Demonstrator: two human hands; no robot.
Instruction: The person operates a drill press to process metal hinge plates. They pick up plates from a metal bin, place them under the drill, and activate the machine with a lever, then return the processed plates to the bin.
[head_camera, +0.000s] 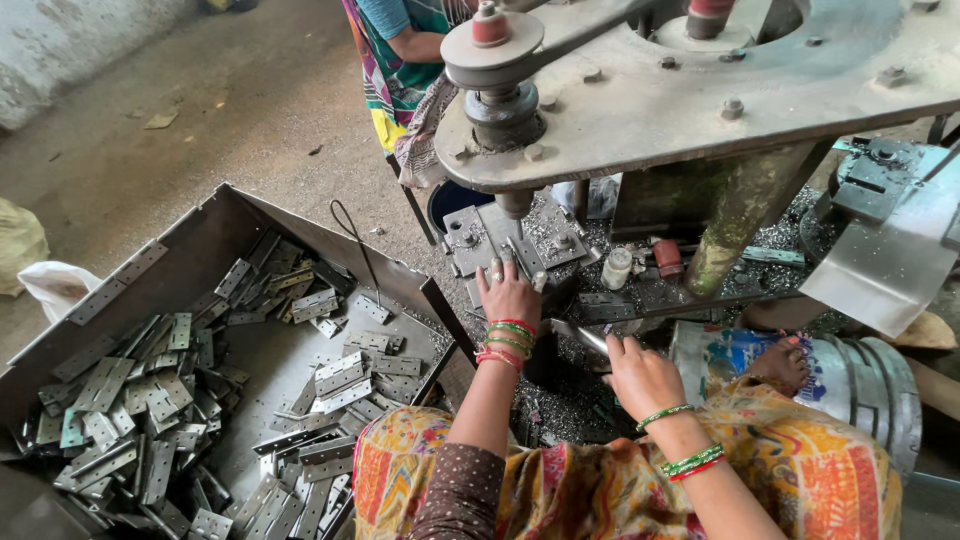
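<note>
The left hand (508, 293) lies flat, fingers spread, pinning a hinge plate (505, 255) under the press spindle (516, 203), while the right hand (640, 375) curls round a metal lever (580, 335) just beside it, with the tray of loose hinges (200, 400) off to the left.

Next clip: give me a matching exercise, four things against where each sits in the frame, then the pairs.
Things:
1. left hand
2. right hand
3. hinges
4. small white bottle

Places:
A. piled in the metal tray at left
B. on the press bed, under the spindle
C. upright on the bed beside a red cylinder
D. nearer the body, on a metal handle

Pairs: 1-B, 2-D, 3-A, 4-C
</note>
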